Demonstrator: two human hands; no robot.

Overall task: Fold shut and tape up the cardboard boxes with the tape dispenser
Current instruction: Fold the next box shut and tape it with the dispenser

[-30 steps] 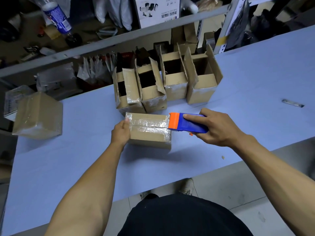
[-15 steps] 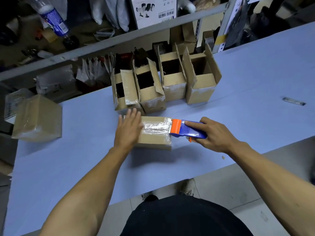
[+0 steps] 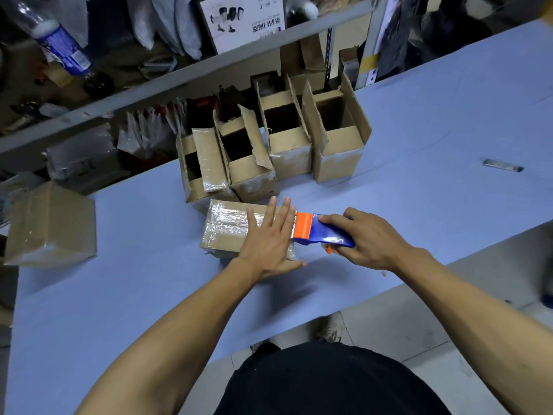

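The left hand (image 3: 270, 244) lies flat with fingers spread on the taped box (image 3: 227, 227), which sits on the blue table (image 3: 119, 295) just in front of four open boxes (image 3: 269, 151). The right hand (image 3: 369, 238) grips the blue-and-orange tape dispenser (image 3: 317, 232), its orange end touching the box's right edge.

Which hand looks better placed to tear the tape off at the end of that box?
The right hand, probably. It already grips the tape dispenser, whose orange end sits at the taped box's right edge. The left hand lies flat on the box, steadying it.
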